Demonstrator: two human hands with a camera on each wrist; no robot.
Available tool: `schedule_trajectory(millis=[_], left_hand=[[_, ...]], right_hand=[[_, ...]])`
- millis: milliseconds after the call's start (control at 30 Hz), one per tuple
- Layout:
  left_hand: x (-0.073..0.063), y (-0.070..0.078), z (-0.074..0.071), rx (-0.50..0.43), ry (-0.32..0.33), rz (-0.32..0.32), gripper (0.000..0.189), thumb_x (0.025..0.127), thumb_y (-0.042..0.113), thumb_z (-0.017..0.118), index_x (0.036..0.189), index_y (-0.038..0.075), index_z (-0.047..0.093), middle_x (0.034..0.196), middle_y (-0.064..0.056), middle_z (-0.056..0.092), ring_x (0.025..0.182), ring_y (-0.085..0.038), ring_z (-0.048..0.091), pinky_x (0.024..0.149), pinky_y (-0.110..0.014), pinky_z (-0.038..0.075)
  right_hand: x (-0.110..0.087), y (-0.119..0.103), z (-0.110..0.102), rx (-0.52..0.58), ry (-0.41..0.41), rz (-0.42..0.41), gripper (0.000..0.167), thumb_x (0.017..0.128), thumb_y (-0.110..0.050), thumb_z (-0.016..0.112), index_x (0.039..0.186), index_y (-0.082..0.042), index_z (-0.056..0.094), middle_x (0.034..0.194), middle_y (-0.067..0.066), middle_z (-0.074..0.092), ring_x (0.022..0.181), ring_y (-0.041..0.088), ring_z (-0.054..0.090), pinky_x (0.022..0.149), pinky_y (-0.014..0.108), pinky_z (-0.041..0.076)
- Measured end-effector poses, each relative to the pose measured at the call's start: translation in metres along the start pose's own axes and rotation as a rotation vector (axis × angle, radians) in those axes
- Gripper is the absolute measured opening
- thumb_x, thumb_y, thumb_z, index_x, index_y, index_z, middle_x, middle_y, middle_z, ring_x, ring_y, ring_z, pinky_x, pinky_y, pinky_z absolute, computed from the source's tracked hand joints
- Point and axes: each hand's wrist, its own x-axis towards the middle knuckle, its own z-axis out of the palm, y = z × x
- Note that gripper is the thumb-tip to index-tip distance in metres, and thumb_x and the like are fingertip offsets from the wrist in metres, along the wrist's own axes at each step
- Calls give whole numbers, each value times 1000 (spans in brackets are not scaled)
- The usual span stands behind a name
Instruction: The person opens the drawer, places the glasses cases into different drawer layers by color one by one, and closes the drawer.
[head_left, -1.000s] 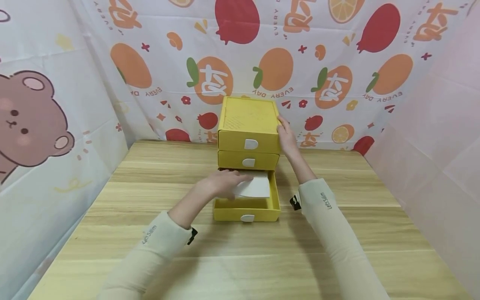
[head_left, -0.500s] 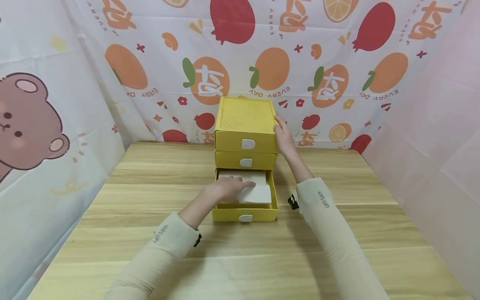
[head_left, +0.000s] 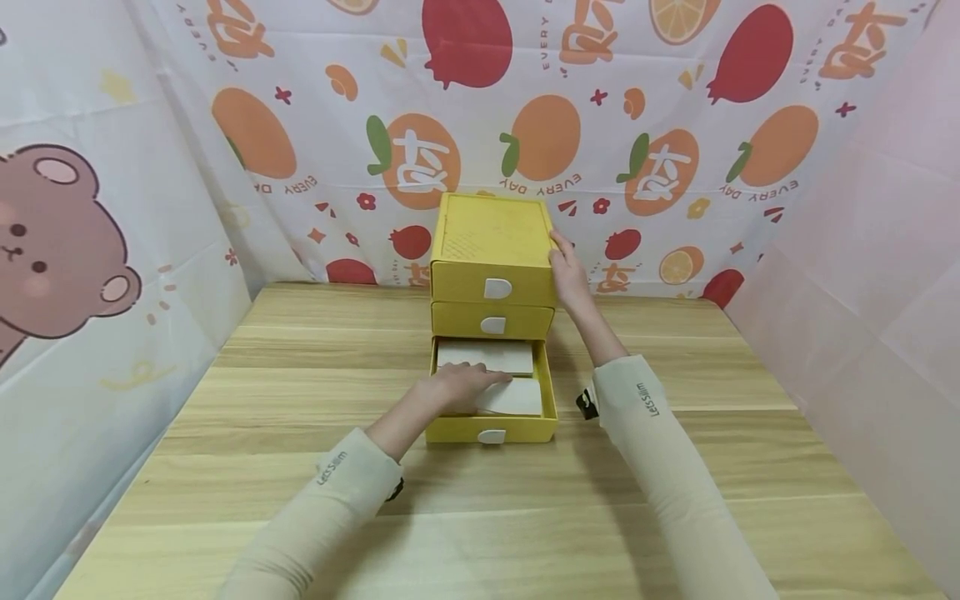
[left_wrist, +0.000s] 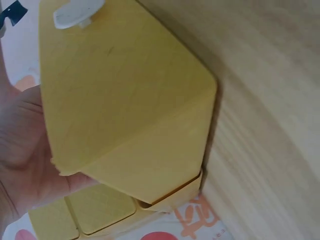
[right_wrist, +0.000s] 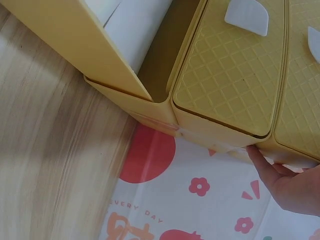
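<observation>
A yellow drawer cabinet [head_left: 497, 229] stands at the back of the table, its bottom drawer [head_left: 452, 431] pulled out. My left hand [head_left: 457, 387] reaches into that drawer from the left and holds a white booklet [head_left: 517, 398] by its left side, low near the drawer front. Behind it in the drawer is another white booklet-like piece [head_left: 510, 357]. In the left wrist view the drawer front [left_wrist: 125, 85] hides the left fingers. My right hand [head_left: 572, 279] rests along the cabinet's upper right side, its fingertips [right_wrist: 254, 152] touching the side wall in the right wrist view.
Two upper drawers with white tabs [head_left: 497, 288] are closed. The wood-grain table [head_left: 315, 400] spreads around the cabinet. A fruit-print cloth [head_left: 352, 158] hangs close behind, and a bear-print cloth [head_left: 67, 242] is on the left.
My left hand has moved the white booklet forward and down into the front of the open drawer, showing more of the piece behind. My right hand stays against the cabinet.
</observation>
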Motion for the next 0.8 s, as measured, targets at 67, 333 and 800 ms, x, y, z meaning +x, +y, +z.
schedule_trajectory(millis=[67,333,800], left_hand=[[2,-1,3,-1,-4,-5,55,89,22,62,140,25,41,130,-13,49,114,-34,47,88,-49,40],[6,-4,13,34,13,-3,53,92,13,56,141,24,38,132,-13,47,115,-36,46,89,-47,40],[6,-5,18,-1,16,-5,54,94,1,45,143,24,35,133,-16,45,117,-40,43,91,-50,38]], right_hand=[[-1,0,0,5,-3,3,49,96,-26,30,144,-16,33,147,3,27,124,20,32,96,38,28],[1,1,0,9,-6,11,48,97,-24,31,144,-15,32,148,4,26,104,25,39,79,35,35],[1,1,0,-14,-1,4,49,96,-24,30,144,-14,31,148,4,26,116,24,35,92,38,31]])
